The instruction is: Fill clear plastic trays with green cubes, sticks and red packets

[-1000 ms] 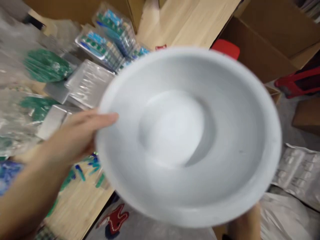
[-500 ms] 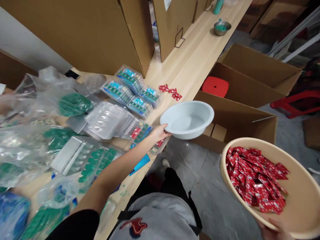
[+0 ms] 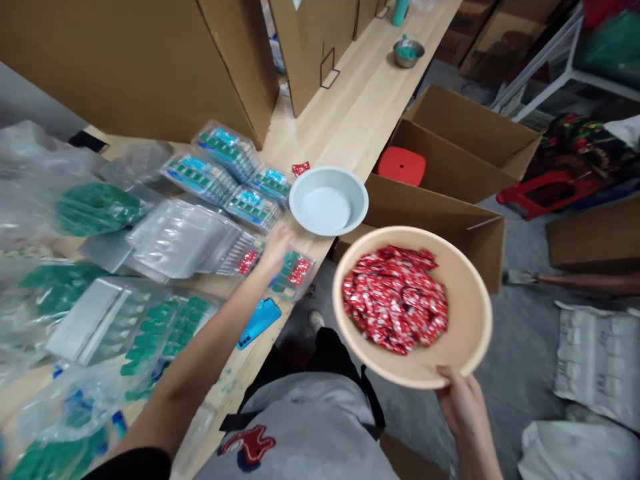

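Left hand (image 3: pixel 280 249) blurred, grip cannot be told; right hand (image 3: pixel 463 404), partly hidden, grasping peach basin (image 3: pixel 469 313)

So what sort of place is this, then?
Probably a small packing workshop: stacked clear plastic packs on a long wooden table, open cardboard boxes beside it, and a tan basin heaped with small red packets.

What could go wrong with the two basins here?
1. The round peach plastic basin is held by the right hand at its near rim alone; it could tip, spilling its shiny red-and-white packets.
2. The round pale-blue plastic basin sits at the edge of the pale wooden table; a bump might knock it off.
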Demonstrator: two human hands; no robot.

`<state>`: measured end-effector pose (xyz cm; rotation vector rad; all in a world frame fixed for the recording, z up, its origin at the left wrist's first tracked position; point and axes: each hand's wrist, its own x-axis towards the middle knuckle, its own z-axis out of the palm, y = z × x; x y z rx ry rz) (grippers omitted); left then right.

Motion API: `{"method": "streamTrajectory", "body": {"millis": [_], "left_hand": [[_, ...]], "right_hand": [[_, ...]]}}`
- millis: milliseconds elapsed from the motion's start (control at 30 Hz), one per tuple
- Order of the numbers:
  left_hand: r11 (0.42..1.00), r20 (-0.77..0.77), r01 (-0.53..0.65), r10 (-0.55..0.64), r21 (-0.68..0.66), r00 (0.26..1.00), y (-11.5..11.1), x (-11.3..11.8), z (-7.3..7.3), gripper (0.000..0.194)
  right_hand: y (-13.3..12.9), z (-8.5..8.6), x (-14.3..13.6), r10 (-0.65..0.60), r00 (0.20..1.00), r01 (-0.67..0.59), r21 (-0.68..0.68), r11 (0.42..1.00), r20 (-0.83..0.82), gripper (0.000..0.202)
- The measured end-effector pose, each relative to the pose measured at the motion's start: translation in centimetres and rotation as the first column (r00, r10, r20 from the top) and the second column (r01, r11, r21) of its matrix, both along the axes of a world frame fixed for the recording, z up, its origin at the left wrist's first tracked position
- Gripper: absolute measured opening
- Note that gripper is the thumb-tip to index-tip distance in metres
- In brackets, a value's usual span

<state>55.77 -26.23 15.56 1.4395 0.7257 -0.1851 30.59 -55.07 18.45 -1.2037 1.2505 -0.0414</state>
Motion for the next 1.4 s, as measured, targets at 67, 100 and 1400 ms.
{"method": "streamTrajectory", "body": {"millis": [67, 100, 1400], "left_hand": [[0.989, 0.153, -0.024, 0.002, 0.143, 0.988, 2.6, -3.5, 2.8, 0.025], [0.977, 0.232, -0.045, -0.005, 0.209, 0.973, 3.9, -5.4, 4.2, 0.026], [-0.041, -0.216, 0.229, -0.525, 0.973, 0.823, 14.3, -24.6, 7.3, 0.030]], "right_hand": [[1.7, 0.2, 1.2, 0.105, 0.994, -0.106, 0.024, 0.994, 0.029, 0.028], [2.6, 0.4, 1.8, 0.164, 0.985, -0.166, 0.033, 0.986, 0.046, 0.029], [20.0, 1.8, 5.4, 0.955, 0.268, -0.938, -0.194, 0.288, 0.124, 0.022]]}}
